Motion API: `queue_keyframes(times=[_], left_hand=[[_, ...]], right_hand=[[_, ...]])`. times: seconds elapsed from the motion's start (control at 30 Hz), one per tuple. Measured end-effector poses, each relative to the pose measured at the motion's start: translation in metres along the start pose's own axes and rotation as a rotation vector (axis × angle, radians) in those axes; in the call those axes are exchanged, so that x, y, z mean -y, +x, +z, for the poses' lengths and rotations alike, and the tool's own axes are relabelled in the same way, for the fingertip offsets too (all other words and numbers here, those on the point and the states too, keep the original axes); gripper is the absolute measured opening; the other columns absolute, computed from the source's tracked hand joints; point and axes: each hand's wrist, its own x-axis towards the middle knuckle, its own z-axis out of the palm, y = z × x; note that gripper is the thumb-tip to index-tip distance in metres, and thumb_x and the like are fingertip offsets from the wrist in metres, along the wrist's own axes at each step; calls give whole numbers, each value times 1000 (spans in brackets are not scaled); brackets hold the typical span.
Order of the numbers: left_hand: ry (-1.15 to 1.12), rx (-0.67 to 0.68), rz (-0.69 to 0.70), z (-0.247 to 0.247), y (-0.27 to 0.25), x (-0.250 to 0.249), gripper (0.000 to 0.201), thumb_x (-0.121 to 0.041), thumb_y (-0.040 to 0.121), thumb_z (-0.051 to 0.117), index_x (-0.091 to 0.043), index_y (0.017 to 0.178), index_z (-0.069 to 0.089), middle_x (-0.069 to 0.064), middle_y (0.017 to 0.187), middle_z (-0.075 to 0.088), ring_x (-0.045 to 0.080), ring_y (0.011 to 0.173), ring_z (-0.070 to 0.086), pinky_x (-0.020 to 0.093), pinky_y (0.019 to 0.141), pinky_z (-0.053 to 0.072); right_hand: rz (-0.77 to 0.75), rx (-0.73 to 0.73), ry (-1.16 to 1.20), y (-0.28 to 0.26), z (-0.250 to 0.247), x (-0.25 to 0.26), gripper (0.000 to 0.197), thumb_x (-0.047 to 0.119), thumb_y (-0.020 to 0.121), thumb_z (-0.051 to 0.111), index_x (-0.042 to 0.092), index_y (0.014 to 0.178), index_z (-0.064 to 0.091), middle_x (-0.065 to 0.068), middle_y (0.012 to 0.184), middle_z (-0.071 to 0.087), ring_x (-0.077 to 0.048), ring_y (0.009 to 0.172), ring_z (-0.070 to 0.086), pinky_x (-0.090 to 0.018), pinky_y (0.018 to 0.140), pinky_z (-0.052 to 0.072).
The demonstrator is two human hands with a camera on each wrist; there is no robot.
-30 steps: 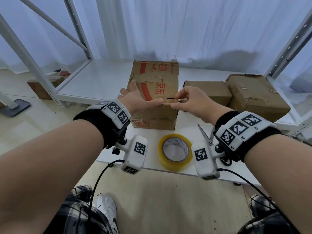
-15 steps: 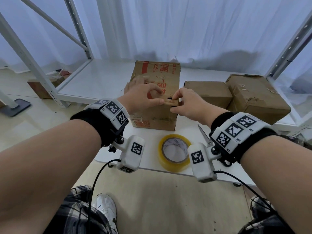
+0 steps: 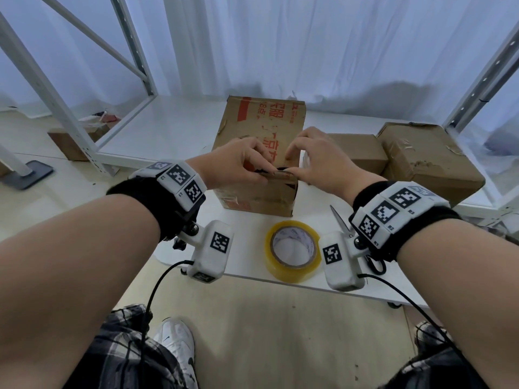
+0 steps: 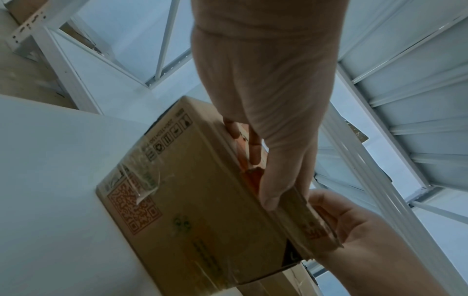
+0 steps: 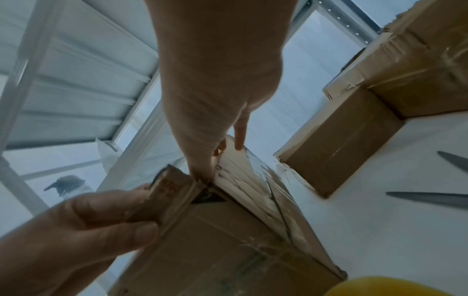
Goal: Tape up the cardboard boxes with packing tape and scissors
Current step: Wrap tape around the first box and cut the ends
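At frame centre, the printed cardboard box [image 3: 259,153] stands on the white table [image 3: 247,228], contents unseen. The left hand [image 3: 238,161] and right hand [image 3: 320,161] pinch its creased near flaps. A glossy tape roll [image 3: 293,249] and steel scissors [image 3: 341,221] lie below.

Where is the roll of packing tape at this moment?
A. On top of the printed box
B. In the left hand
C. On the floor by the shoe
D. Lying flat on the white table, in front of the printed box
D: the tape roll lies flat on the white table just in front of the printed box, while both hands are busy at that box's flaps.
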Motion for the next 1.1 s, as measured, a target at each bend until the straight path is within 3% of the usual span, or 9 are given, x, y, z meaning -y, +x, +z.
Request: queue_keyframes(times=[0.13,0.23,0.37,0.47,0.6,0.77,0.9,1.0,1.1], left_hand=[[17,38,16,-1,-4,1,35,-11,83,71,-36,107,67,-9,118,48,10,118,40,40,111,30],[51,79,37,0,-6,3,36,-19,82,74,-45,105,68,-7,130,49,18,126,35,47,112,27],[129,63,25,0,-7,1,34,-21,82,72,-42,108,66,-10,133,45,15,126,29,42,113,21],[149,62,28,0,-8,1,30,-22,83,72,-38,109,70,-12,132,45,9,121,28,40,112,21],[129,68,29,-1,-7,2,31,-21,83,71,-37,110,69,-13,129,45,12,124,30,42,112,23],[54,74,37,0,-4,3,33,-17,82,72,-38,108,67,-11,126,45,12,124,34,39,113,27],[-12,64,30,-2,-2,1,34,-12,83,72,-31,110,66,-6,127,46,6,119,37,25,109,29],[-46,51,13,-1,-1,0,32,-12,82,72,-29,109,67,-8,123,48,5,117,40,20,106,30],[-60,-22,-20,1,0,0,23,-21,83,72,-30,104,70,-7,117,54,6,112,46,16,99,34]], right_hand=[[-67,1,-171,2,-5,8,23,32,84,71,18,96,58,-1,111,50,-17,106,45,-26,88,37],[-145,9,-346,7,-1,16,24,31,87,67,14,100,57,-5,113,52,-22,105,48,-29,82,40],[-202,-38,-438,7,5,19,17,21,90,61,10,103,57,-7,111,54,-25,103,51,-31,76,41],[-293,-64,-468,2,6,17,8,12,90,61,5,90,63,-10,94,61,-29,86,58,-31,63,40],[-383,-178,-422,-2,10,11,12,2,74,77,4,68,67,-8,70,65,-27,59,61,-25,49,45],[-355,-166,-382,-2,12,7,8,6,82,70,3,74,68,-11,77,66,-30,68,62,-31,54,49],[-227,-118,-317,0,7,7,17,15,94,55,2,92,65,-11,101,62,-26,91,56,-30,75,44],[-204,-110,-275,-1,7,6,17,12,94,54,0,93,65,-12,102,61,-26,92,55,-25,78,38],[-153,-100,-144,-1,9,-2,14,13,92,60,0,91,67,-10,104,60,-23,95,56,-30,86,47]])
